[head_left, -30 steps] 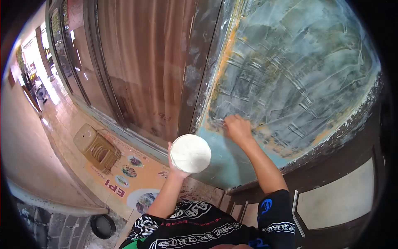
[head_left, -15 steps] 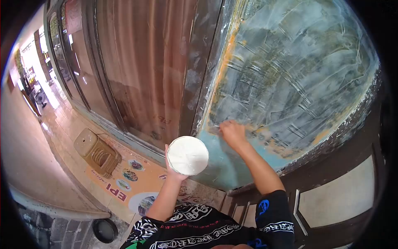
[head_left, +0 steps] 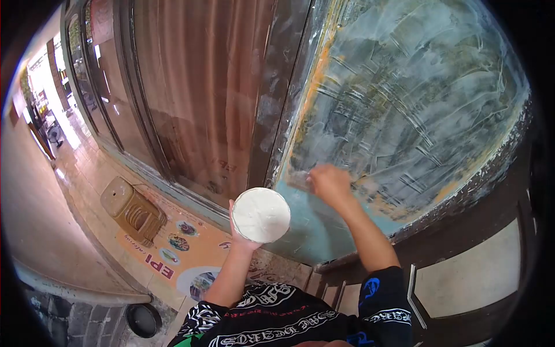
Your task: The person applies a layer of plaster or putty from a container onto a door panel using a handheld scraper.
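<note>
On the left, my left hand (head_left: 243, 238) holds up a round tub (head_left: 234, 226) from below and the side. White paste (head_left: 261, 215) fills it near the rim, its surface marked with faint ridges. My right hand (head_left: 331, 184) is closed against the lower left of the wall panel (head_left: 399, 121). From its fingers a thin flat scraper (head_left: 298, 180) reaches left to the wall; most of the tool is hidden. Grey-white smears cover the panel, with orange patches along its edges and bare turquoise paint (head_left: 300, 211) below.
A brown plastic stool (head_left: 130, 211) stands on the floor at left, beside an orange printed banner (head_left: 156, 248). Glass panes with a curtain (head_left: 202, 87) adjoin the wall. A black round pan (head_left: 143, 320) lies lower left; dark framed panelling (head_left: 471, 272) is at right.
My right hand has shifted slightly to the right along the wall's lower edge, turning a little. The tub in my left hand has barely moved.
</note>
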`<state>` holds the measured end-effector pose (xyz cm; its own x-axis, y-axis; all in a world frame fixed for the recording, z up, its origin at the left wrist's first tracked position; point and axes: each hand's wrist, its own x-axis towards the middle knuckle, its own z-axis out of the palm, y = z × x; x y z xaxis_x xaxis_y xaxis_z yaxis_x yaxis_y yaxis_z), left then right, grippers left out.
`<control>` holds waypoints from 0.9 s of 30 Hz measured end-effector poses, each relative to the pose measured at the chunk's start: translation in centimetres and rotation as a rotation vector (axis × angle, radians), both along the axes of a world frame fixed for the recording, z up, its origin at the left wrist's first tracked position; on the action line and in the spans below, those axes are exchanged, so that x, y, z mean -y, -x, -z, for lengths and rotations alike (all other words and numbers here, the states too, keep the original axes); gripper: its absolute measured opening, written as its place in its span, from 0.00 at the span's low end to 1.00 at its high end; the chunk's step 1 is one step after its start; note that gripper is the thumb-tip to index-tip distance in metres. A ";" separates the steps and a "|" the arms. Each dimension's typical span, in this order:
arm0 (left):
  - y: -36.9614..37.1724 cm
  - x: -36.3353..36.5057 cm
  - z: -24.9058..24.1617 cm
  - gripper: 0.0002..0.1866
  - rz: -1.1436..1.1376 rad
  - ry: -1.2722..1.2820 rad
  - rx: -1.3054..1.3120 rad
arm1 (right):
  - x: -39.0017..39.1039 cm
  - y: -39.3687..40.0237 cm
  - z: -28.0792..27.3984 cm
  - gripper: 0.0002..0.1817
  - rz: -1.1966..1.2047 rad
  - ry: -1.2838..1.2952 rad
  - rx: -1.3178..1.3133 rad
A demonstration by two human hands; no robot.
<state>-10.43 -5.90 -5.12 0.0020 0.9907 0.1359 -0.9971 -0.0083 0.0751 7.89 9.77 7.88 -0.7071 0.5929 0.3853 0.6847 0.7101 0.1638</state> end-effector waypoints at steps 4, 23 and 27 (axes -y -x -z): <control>-0.1 -0.3 0.0 0.45 -0.005 0.014 0.009 | -2.5 0.1 2.0 0.05 0.068 -0.031 0.012; -3.0 -0.6 0.1 0.43 -0.131 0.105 -0.026 | -2.7 -4.0 -1.7 0.06 0.037 -0.116 -0.057; -3.2 -0.7 0.6 0.43 -0.171 0.152 -0.017 | 0.3 -6.6 -11.6 0.08 -0.044 -0.296 -0.396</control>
